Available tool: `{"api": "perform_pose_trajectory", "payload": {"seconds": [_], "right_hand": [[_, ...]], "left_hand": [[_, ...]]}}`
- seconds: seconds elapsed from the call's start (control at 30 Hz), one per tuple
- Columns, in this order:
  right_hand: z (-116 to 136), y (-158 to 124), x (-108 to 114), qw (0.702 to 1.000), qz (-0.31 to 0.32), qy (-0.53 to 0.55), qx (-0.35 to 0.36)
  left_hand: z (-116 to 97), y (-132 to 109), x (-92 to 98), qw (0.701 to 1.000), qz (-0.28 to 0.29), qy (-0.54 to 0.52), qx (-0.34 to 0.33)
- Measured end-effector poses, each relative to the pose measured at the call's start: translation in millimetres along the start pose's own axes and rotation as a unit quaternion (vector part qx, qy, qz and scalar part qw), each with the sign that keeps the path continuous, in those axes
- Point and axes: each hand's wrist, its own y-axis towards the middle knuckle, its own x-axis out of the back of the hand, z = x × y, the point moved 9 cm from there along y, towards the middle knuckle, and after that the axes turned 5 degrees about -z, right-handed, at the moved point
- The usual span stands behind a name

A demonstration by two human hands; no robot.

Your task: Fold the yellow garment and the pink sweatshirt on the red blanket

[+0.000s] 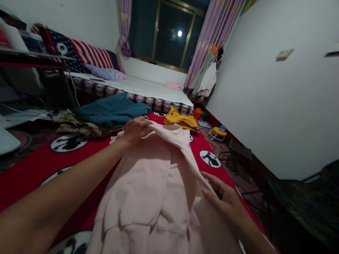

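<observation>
A pale pink garment [143, 180] with a seam across its lower part lies spread over the red blanket [87, 155]. My left hand [136, 128] is closed on its far edge, which is raised in a fold. At the garment's right edge is my right hand [222, 195], thumb on the cloth side and fingers apart along the outside. Its fingertips touch or nearly touch the edge. Beyond the garment lie a folded mustard-yellow garment [181, 119] and a teal garment [111, 110] on top of a brown, crumpled cloth [76, 125].
A low bed [143, 86] with a pillow [106, 72] stands below the window. At the left is a cluttered table [31, 58]. Along the right wall are a yellow stool [219, 132], a dark folding stool [239, 150] and a dark patterned chair [304, 208]. Clothes [208, 79] hang in the corner.
</observation>
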Motion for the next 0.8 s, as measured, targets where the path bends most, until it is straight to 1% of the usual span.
{"api": "perform_pose_trajectory", "payload": {"seconds": [0.07, 0.1, 0.13, 0.2, 0.27, 0.33, 0.4, 0.43, 0.47, 0.5, 0.53, 0.57, 0.63, 0.7, 0.77, 0.8], "right_hand": [[12.1, -3.0, -19.9, 0.999, 0.022, 0.005, 0.029], [16.2, -5.4, -30.1, 0.999, 0.031, -0.002, 0.044], [18.5, -8.7, -41.4, 0.997, 0.046, -0.01, 0.056], [17.0, -18.3, -67.5, 0.992, 0.108, -0.006, 0.059], [10.9, -30.5, -91.8, 0.981, 0.188, 0.02, 0.041], [7.3, -41.4, -106.6, 0.966, 0.252, 0.034, 0.042], [7.8, -46.7, -110.7, 0.957, 0.279, 0.025, 0.072], [8.7, -48.1, -111.4, 0.953, 0.29, 0.021, 0.09], [8.8, -48.9, -112.0, 0.948, 0.3, 0.017, 0.103], [8.2, -48.9, -112.9, 0.944, 0.308, 0.014, 0.113], [6.9, -48.6, -114.7, 0.94, 0.318, 0.008, 0.123], [4.4, -48.1, -118.0, 0.935, 0.33, -0.003, 0.13], [-3.5, -45.5, -127.1, 0.927, 0.348, -0.028, 0.137], [-13.0, -40.8, -136.9, 0.923, 0.356, -0.05, 0.134], [-19.6, -36.1, -144.0, 0.923, 0.357, -0.067, 0.127], [-20.6, -34.5, -145.8, 0.922, 0.36, -0.072, 0.124]], "left_hand": [[7.8, 18.2, 23.6, 1.0, -0.022, 0.009, 0.011], [13.1, 23.5, 33.8, 0.999, -0.03, 0.014, 0.016], [19.1, 25.9, 42.1, 0.999, -0.034, 0.022, 0.017], [35.0, 21.6, 50.0, 0.998, -0.023, 0.053, 0.013], [56.1, 6.9, 47.2, 0.996, 0.007, 0.085, 0.006], [78.7, -13.1, 37.4, 0.993, 0.044, 0.106, -0.006], [97.6, -32.2, 25.4, 0.989, 0.08, 0.124, -0.014], [103.2, -39.4, 20.4, 0.987, 0.092, 0.133, -0.017], [105.2, -44.3, 17.5, 0.986, 0.095, 0.135, -0.016], [102.6, -46.8, 16.5, 0.988, 0.088, 0.129, -0.014], [95.1, -47.2, 16.9, 0.99, 0.074, 0.117, -0.013], [82.8, -46.3, 17.4, 0.993, 0.059, 0.1, -0.014], [46.9, -43.5, 13.5, 0.997, 0.043, 0.065, -0.027], [0.0, -43.6, -1.8, 0.995, 0.064, 0.028, -0.065], [-46.6, -49.0, -24.2, 0.989, 0.097, -0.033, -0.109], [-64.0, -52.9, -36.5, 0.985, 0.111, -0.058, -0.118]]}}
